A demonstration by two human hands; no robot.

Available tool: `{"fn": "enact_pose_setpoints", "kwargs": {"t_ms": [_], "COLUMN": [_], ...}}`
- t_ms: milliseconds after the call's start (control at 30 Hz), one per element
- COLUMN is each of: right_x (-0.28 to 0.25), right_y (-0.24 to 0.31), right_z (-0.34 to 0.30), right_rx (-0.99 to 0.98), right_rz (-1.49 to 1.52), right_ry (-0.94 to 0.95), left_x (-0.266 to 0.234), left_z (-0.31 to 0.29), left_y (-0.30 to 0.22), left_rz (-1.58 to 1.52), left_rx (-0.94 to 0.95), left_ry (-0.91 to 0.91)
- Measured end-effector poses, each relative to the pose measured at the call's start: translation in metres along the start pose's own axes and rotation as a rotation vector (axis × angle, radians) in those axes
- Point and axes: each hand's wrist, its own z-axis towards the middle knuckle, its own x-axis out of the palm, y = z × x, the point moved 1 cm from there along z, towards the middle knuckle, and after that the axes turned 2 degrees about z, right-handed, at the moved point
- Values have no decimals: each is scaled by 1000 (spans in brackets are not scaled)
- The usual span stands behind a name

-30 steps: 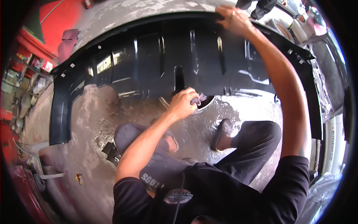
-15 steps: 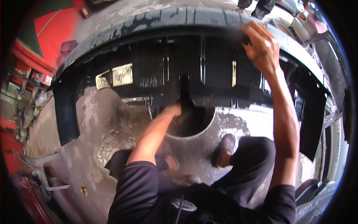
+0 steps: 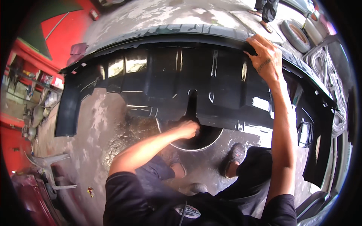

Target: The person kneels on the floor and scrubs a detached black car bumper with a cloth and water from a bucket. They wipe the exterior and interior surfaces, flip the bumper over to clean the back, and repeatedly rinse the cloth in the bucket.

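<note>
A long car bumper [image 3: 162,81] stretches across the view, its glossy black inner side toward me and its edge curving along the top. My right hand [image 3: 267,56] grips the bumper's upper edge right of centre, fingers over the rim and thumb on the near side. Low in the middle, my left hand [image 3: 188,129] is closed at the bumper's lower edge. A dark elongated shape rises just above that fist; whether it is held or belongs to the bumper, I cannot tell. Behind the fist lies a round dark basin with a pale rim [image 3: 192,150], partly covered by the bumper.
My shoes stand on the patchy wet floor [image 3: 98,139]. At left are a grey bracket-like part [image 3: 47,167], a dark red panel [image 3: 36,199] and cluttered shelves [image 3: 37,83]. Beyond the bumper, a person's legs [image 3: 267,13] and a tyre [image 3: 296,35] appear at upper right.
In my view the bumper's middle has shifted slightly right and down. My left hand has moved right and lower; my right hand keeps its grip on the upper edge.
</note>
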Motion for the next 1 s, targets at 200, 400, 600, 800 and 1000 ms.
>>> {"fn": "enact_pose_setpoints", "kwargs": {"t_ms": [200,400,600,800,1000], "right_x": [3,-11,-23,-35,-39], "right_y": [9,24,18,31,35], "right_z": [0,-5,-19,-18,-27], "right_rx": [39,85,-30,-46,-10], "right_rz": [15,47,51,26,8], "right_ry": [37,48,-33,-34,-63], "left_x": [-90,-170,-201,-243,-250], "left_z": [-83,46,85,-6,-118], "left_y": [-48,-74,1,189,308], "left_rz": [-717,-340,106,495,264], "left_rx": [74,6,-204,-290,-929], "left_ry": [-783,-1577,-1545,-1777,-1655]}}
